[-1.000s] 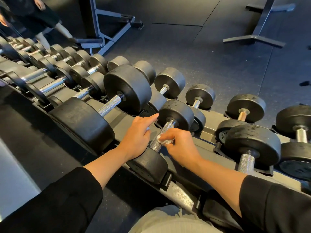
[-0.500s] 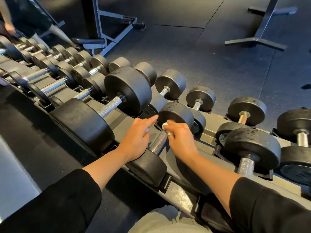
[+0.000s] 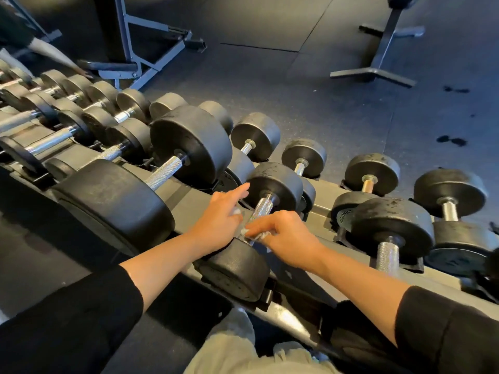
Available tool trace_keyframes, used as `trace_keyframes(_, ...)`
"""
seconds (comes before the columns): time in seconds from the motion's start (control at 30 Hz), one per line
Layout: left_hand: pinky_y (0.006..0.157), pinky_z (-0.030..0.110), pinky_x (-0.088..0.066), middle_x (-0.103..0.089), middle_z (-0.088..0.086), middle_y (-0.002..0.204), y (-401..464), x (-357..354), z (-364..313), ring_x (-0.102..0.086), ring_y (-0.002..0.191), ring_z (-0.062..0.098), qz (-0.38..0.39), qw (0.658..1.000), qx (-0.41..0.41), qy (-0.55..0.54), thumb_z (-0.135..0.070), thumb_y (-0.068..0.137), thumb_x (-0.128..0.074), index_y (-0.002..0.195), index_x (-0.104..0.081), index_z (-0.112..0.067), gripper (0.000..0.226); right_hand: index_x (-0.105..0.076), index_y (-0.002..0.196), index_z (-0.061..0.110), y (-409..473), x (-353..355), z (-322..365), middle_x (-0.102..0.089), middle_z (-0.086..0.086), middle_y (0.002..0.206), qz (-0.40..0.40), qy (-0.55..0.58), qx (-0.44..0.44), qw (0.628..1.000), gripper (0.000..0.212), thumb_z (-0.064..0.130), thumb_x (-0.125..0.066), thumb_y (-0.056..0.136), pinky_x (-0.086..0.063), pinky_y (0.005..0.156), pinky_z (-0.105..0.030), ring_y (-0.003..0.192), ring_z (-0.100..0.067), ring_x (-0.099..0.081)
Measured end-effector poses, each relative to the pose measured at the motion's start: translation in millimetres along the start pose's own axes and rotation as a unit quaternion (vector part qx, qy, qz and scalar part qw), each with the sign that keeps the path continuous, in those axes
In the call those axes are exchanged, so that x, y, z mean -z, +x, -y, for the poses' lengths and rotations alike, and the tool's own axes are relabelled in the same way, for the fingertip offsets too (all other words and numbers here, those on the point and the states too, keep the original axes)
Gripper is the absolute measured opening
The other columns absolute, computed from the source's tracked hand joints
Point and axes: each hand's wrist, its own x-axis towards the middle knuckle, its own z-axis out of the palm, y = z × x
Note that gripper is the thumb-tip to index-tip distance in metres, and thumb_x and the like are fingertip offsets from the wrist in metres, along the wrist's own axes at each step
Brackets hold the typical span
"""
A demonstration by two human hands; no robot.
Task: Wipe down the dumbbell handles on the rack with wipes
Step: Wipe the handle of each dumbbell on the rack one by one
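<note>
A small dumbbell with a knurled chrome handle [image 3: 263, 207] and black heads lies on the grey rack [image 3: 322, 188] in front of me. My right hand [image 3: 286, 238] pinches a white wipe [image 3: 258, 235] around the handle's near end, just above the near head [image 3: 237, 271]. On the handle's left side my left hand [image 3: 218, 225] has its wrist over the near head and its index finger straight toward the far head [image 3: 275, 184]. Its other fingers curl on a white scrap of wipe [image 3: 237, 211].
A large dumbbell [image 3: 164, 174] lies to the left and a medium one [image 3: 388, 236] to the right, with several more along the rack. Bench frames [image 3: 140, 49] stand on the dark floor beyond. Another person's leg [image 3: 51, 54] shows at the far left.
My right hand slid the wipe up to the handle's far end, then back down to its near end. The left hand stayed beside the handle.
</note>
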Motion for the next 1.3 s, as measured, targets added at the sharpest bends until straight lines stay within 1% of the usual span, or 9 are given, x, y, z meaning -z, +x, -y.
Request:
trace_keyframes(0.2, 0.113, 0.044, -0.025, -0.042, -0.003, 0.136, 69, 23, 15, -0.030, 0.133, 0.019, 0.077, 0.992, -0.085, 0.053, -0.014, 0.086, -0.040, 0.143, -0.035, -0.037, 0.061, -0.074, 0.103, 0.017, 14, 12, 6, -0.069, 0.003, 0.110, -0.167, 0.001, -0.058, 0.984, 0.031, -0.001, -0.053, 0.090, -0.049, 0.095, -0.027, 0.098, -0.007, -0.061)
trace_keyframes(0.27, 0.107, 0.049, -0.033, -0.050, -0.002, 0.131, 88, 34, 18, -0.038, 0.128, 0.022, 0.132, 0.975, -0.148, 0.101, -0.012, 0.085, -0.043, 0.138, -0.041, -0.036, 0.058, -0.072, 0.109, 0.014, 22, 9, 12, -0.067, 0.001, 0.116, -0.194, -0.029, -0.059, 0.979, 0.034, -0.005, -0.051, 0.090, -0.042, 0.096, -0.011, 0.109, -0.010, -0.058)
trace_keyframes(0.33, 0.101, 0.050, -0.039, -0.055, -0.010, 0.122, 106, 42, 23, -0.045, 0.120, 0.021, 0.184, 0.947, -0.219, 0.149, -0.012, 0.088, -0.048, 0.130, -0.047, -0.036, 0.049, -0.070, 0.113, 0.012, 32, 3, 20, -0.065, -0.002, 0.120, -0.189, -0.086, -0.060, 0.976, 0.038, -0.009, -0.050, 0.088, -0.034, 0.090, 0.002, 0.114, -0.011, -0.053)
trace_keyframes(0.47, 0.098, 0.047, -0.036, -0.054, -0.014, 0.118, 122, 63, 19, -0.043, 0.110, 0.019, 0.255, 0.893, -0.306, 0.207, -0.009, 0.090, -0.047, 0.122, -0.047, -0.038, 0.043, -0.068, 0.115, 0.014, 47, -8, 27, -0.065, -0.003, 0.115, -0.149, -0.211, -0.093, 0.962, 0.037, -0.004, -0.052, 0.087, -0.040, 0.098, -0.030, 0.113, -0.019, -0.044)
trace_keyframes(0.63, 0.098, 0.041, -0.036, -0.040, -0.015, 0.112, 129, 85, 22, -0.034, 0.113, 0.018, 0.312, 0.844, -0.359, 0.247, 0.002, 0.094, -0.042, 0.142, -0.034, -0.028, 0.057, -0.070, 0.112, 0.020, 45, -12, 47, -0.064, 0.001, 0.116, -0.104, -0.232, -0.172, 0.952, 0.044, -0.006, -0.050, 0.081, -0.039, 0.099, -0.030, 0.112, -0.016, -0.044)
trace_keyframes(0.83, 0.096, 0.025, -0.034, -0.010, -0.007, 0.158, 137, 85, 40, -0.026, 0.118, 0.011, 0.318, 0.798, -0.429, 0.280, -0.004, 0.095, -0.045, 0.152, -0.003, -0.028, 0.074, -0.075, 0.096, 0.020, 20, -22, 70, -0.070, 0.006, 0.106, -0.082, -0.060, -0.251, 0.963, 0.034, -0.004, -0.055, 0.084, -0.045, 0.098, -0.026, 0.101, 0.001, -0.058)
trace_keyframes(1.03, 0.090, 0.020, -0.036, 0.007, -0.013, 0.158, 139, 62, 71, -0.027, 0.114, 0.007, 0.275, 0.828, -0.455, 0.174, -0.001, 0.091, -0.050, 0.150, 0.003, -0.028, 0.084, -0.075, 0.093, 0.019, 21, -29, 79, -0.068, 0.007, 0.103, -0.123, 0.020, -0.312, 0.942, 0.025, 0.003, -0.057, 0.088, -0.047, 0.094, -0.027, 0.098, -0.002, -0.058)
trace_keyframes(1.17, 0.090, 0.026, -0.043, 0.004, -0.008, 0.159, 140, 54, 82, -0.027, 0.118, 0.012, 0.263, 0.835, -0.465, 0.128, 0.000, 0.089, -0.053, 0.150, 0.004, -0.025, 0.087, -0.067, 0.115, 0.019, 50, -30, 81, -0.055, 0.017, 0.112, -0.233, -0.106, -0.273, 0.927, 0.036, -0.001, -0.052, 0.090, -0.035, 0.088, -0.005, 0.102, 0.008, -0.045)
trace_keyframes(1.3, 0.100, 0.032, -0.041, -0.012, 0.005, 0.158, 136, 51, 87, -0.025, 0.133, 0.021, 0.220, 0.839, -0.483, 0.118, 0.002, 0.084, -0.058, 0.151, -0.016, -0.012, 0.081, -0.061, 0.126, 0.021, 70, -31, 68, -0.052, 0.007, 0.135, -0.151, -0.271, -0.281, 0.908, 0.042, 0.002, -0.051, 0.089, -0.029, 0.102, -0.021, 0.126, -0.012, -0.032)
